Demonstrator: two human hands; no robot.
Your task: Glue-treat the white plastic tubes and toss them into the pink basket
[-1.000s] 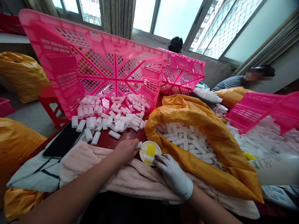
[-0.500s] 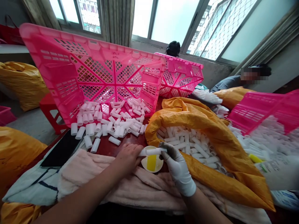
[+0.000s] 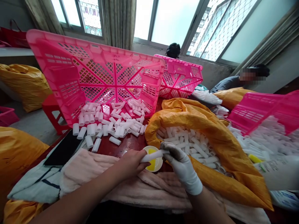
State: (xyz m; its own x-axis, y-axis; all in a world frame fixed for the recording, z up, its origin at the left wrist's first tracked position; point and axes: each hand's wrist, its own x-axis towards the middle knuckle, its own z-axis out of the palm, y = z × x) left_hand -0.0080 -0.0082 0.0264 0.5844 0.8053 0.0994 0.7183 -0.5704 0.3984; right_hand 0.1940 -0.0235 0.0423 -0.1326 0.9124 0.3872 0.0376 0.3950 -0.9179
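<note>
Between my hands a white plastic tube (image 3: 153,156) lies almost level, its right end a little higher. My bare left hand (image 3: 132,162) is closed round the tube's left end. At the right end, the gloved fingertips of my right hand (image 3: 178,165) pinch the tube; the white glove is dark with dirt at the fingers. Just beneath the tube sits a small pale bowl (image 3: 159,165) with something yellow in it. Right of the bowl, an open orange sack (image 3: 198,119) is full of white tubes (image 3: 184,138).
A pink plastic basket (image 3: 98,81) lies tipped on its side, with short white tubes (image 3: 116,130) spilling onto the dark red table. A black tablet-like slab (image 3: 63,151) is at the left. A pink towel (image 3: 93,169) covers the near edge. Another person (image 3: 229,84) sits at the far right.
The tube has tilted, its left end now lower. My left hand has turned and sunk slightly, and my right hand has shifted a little to the right.
</note>
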